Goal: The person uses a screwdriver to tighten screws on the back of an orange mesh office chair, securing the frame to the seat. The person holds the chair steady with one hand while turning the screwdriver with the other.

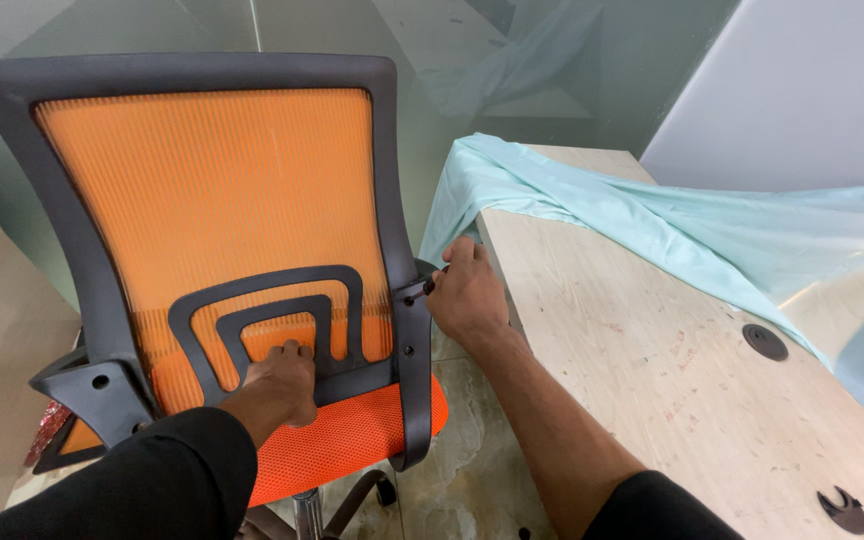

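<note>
Left hand (280,382) presses flat, fingers curled over the black lumbar brace of the orange mesh chair (212,200), holding nothing loose. Right hand (467,293), at 3 o'clock of the backrest, is pinched narrow around a small dark tool (432,284) at the armrest bracket (413,340). Chair stands on the floor just beside the surface (652,380) (draped with pale green cloth (672,225)). Judged light, stiff-framed, mesh yielding; grip the frame. Backrest's long axis runs upright, rear facing the camera.
</note>
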